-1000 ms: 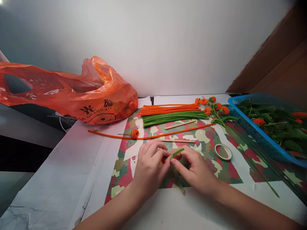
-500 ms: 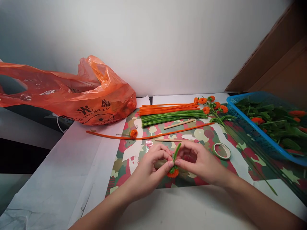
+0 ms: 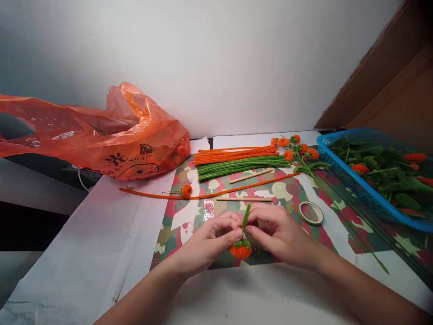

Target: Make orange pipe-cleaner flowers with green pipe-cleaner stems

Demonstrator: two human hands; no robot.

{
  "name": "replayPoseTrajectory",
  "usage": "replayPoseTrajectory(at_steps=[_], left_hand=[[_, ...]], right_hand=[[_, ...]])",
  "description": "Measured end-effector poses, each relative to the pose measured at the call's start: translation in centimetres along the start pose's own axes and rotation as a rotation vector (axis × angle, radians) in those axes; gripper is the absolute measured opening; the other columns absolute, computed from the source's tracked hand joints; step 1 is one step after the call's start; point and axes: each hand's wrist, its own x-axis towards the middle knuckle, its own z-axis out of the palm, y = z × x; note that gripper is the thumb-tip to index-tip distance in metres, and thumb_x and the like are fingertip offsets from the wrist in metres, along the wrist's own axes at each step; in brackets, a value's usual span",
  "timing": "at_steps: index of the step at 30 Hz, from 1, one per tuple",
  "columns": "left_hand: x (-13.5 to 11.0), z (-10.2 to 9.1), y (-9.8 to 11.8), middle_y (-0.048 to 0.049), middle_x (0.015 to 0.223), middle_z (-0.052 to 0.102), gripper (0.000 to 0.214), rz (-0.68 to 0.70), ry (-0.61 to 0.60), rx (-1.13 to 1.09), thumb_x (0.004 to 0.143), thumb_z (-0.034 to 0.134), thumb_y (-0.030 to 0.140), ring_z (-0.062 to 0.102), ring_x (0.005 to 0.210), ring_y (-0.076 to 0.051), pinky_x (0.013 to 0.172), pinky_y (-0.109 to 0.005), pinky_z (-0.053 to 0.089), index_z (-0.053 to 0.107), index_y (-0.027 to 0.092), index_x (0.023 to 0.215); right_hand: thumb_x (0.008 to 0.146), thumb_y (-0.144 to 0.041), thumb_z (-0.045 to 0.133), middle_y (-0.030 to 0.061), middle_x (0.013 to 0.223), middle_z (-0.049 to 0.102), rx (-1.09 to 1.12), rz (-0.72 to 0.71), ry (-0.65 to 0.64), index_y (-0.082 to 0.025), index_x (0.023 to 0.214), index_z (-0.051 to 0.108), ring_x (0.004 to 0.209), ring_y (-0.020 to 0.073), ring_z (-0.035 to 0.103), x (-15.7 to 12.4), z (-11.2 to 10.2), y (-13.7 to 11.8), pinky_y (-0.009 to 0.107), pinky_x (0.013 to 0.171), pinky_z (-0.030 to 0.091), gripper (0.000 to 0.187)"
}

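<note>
Near the front edge of the patterned sheet, a pipe-cleaner flower (image 3: 241, 251) hangs head down, its orange bloom below and a green stem pointing up. My left hand (image 3: 214, 237) pinches the stem just above the green base, thumb against fingers. From the other side, my right hand (image 3: 275, 232) closes thumb and fingertips on the same green stem. Beyond the hands lie two thin wooden sticks (image 3: 244, 199) and a long orange pipe cleaner (image 3: 216, 194). A small orange bloom (image 3: 186, 191) with a thin wire rests by that pipe cleaner.
Bundles of orange pipe cleaners (image 3: 233, 156) and green pipe cleaners (image 3: 241, 167) lie at the back. A tape roll (image 3: 320, 215) sits right of my hands. A finished flower stem (image 3: 301, 155) lies beside a blue basket (image 3: 367, 192). An orange plastic bag (image 3: 145, 149) stands left.
The flower has tipped so more of its orange bloom and green base show below my fingers. Both hands stay on the stem; the view has shifted slightly.
</note>
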Motion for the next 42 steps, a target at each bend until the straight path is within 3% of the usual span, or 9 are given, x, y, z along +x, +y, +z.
replayPoseTrajectory(at_steps=[3,8,11,17,25,32,35,38,42], left_hand=[[0.1,-0.1,0.0,-0.0008,0.085,0.043,0.023,0.005,0.005,-0.007,0.085,0.062,0.028,0.042,0.081,-0.014,0.078,-0.025,0.036,0.056,0.015,0.067],[0.0,-0.1,0.4,-0.0021,0.085,0.044,0.021,0.013,-0.06,0.019,0.085,0.06,0.031,0.043,0.083,-0.015,0.079,-0.027,0.038,0.064,0.015,0.072],[-0.1,0.1,0.5,-0.0021,0.087,0.043,0.021,0.036,-0.032,0.015,0.085,0.061,0.031,0.044,0.082,-0.015,0.076,-0.027,0.039,0.063,0.015,0.072],[-0.3,0.7,0.6,-0.0018,0.087,0.045,0.024,0.056,0.057,0.023,0.081,0.067,0.033,0.046,0.083,-0.015,0.076,-0.027,0.04,0.06,0.016,0.066],[0.1,-0.1,-0.2,-0.0002,0.077,0.049,0.027,-0.093,-0.134,-0.1,0.077,0.07,0.036,0.046,0.069,-0.011,0.068,-0.025,0.038,0.062,0.014,0.063],[0.1,0.1,0.0,-0.0058,0.087,0.059,0.017,0.212,0.254,0.354,0.084,0.059,0.03,0.054,0.082,-0.018,0.073,-0.03,0.043,0.068,0.017,0.081],[-0.3,0.5,0.1,-0.0074,0.09,0.06,0.011,0.342,0.328,0.607,0.081,0.061,0.024,0.056,0.087,-0.02,0.08,-0.033,0.044,0.069,0.017,0.077],[-0.4,0.7,0.2,-0.0074,0.093,0.06,0.009,0.316,0.288,0.656,0.08,0.062,0.022,0.056,0.087,-0.019,0.079,-0.032,0.044,0.068,0.018,0.075],[-0.1,0.3,0.2,-0.0056,0.087,0.058,0.017,0.158,0.114,0.352,0.081,0.064,0.029,0.054,0.083,-0.017,0.074,-0.028,0.045,0.064,0.017,0.07]], right_hand=[[0.083,-0.01,0.056,0.0,0.073,0.059,0.011,0.003,-0.005,-0.018,0.077,0.064,0.07,0.0123,0.053,0.0,-0.2,-0.1,0.025,0.068,0.042,0.013],[0.09,-0.018,0.051,0.0021,0.086,0.06,0.226,0.005,-0.163,-0.021,0.095,0.067,0.086,0.015,0.055,0.0,-0.4,0.4,0.027,0.079,0.044,0.016],[0.086,-0.029,0.061,0.0029,0.095,0.055,0.334,0.024,-0.14,-0.022,0.101,0.066,0.091,0.0165,0.054,0.1,-0.1,1.0,0.03,0.083,0.044,0.017],[0.081,-0.034,0.069,0.0028,0.092,0.054,0.323,0.106,-0.054,-0.02,0.082,0.071,0.089,0.0161,0.054,0.3,0.5,1.6,0.03,0.08,0.045,0.014],[0.082,-0.024,0.068,0.001,0.085,0.052,0.213,-0.087,-0.054,-0.021,0.077,0.069,0.085,0.0155,0.052,0.2,-0.1,1.3,0.032,0.08,0.042,0.006],[0.085,-0.019,0.062,0.0032,0.085,0.053,-0.155,-0.121,0.083,-0.021,0.077,0.063,0.088,0.0201,0.047,0.1,0.1,0.8,0.037,0.081,0.04,0.008],[0.085,-0.018,0.061,0.0038,0.087,0.055,-0.207,-0.092,0.086,-0.021,0.08,0.063,0.09,0.0209,0.047,0.1,0.2,0.6,0.038,0.081,0.04,0.007],[0.086,-0.018,0.059,0.0034,0.086,0.055,-0.209,-0.082,0.083,-0.021,0.079,0.063,0.089,0.0204,0.047,0.0,0.3,0.4,0.038,0.082,0.04,0.009],[0.088,-0.022,0.058,0.0034,0.086,0.055,-0.134,-0.078,0.057,-0.021,0.078,0.061,0.087,0.0196,0.048,-0.1,0.2,0.5,0.038,0.083,0.041,0.01]])
